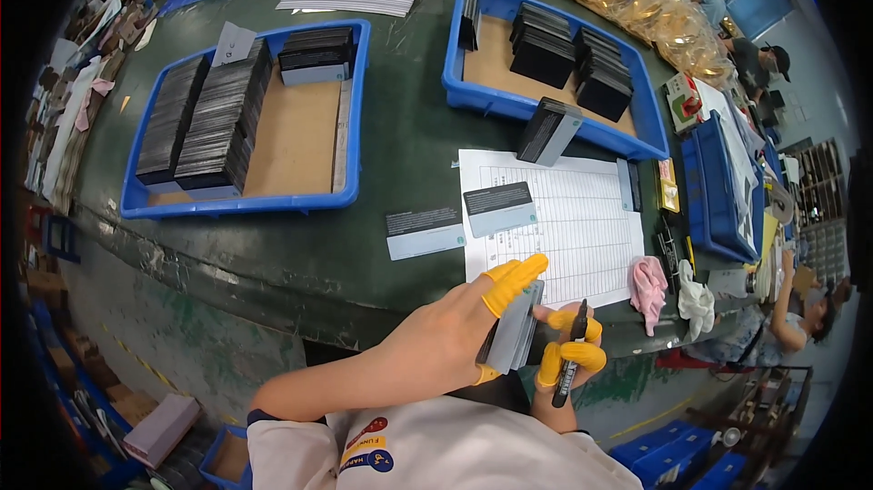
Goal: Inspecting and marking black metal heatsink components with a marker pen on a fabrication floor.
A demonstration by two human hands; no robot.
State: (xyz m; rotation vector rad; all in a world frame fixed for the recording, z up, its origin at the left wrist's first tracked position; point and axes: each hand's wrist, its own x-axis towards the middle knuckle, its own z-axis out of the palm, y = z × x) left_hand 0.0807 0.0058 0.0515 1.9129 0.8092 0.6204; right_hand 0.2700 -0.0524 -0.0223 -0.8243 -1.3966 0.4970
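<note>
Left hand [455, 335] gripped a card stack [515, 331] on edge, just off the table [400, 126] edge, over the person's lap. Right hand [568, 345] pinched a black marker [571, 354] and touched the stack's side. Probably best to keep the stack squared with thumb pressure. Sheet [555, 217] with a loose card [499, 208] lay just ahead; another card [425, 233] beside it. Blue trays [359, 108] sat farther back, open room between.

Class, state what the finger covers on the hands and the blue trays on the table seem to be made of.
Finger covers: likely thin rubber or latex; matte yellow, clinging tightly to the fingers. Blue trays: probably moulded hard plastic; smooth, uniform colour, rolled rims, slight sheen.
</note>
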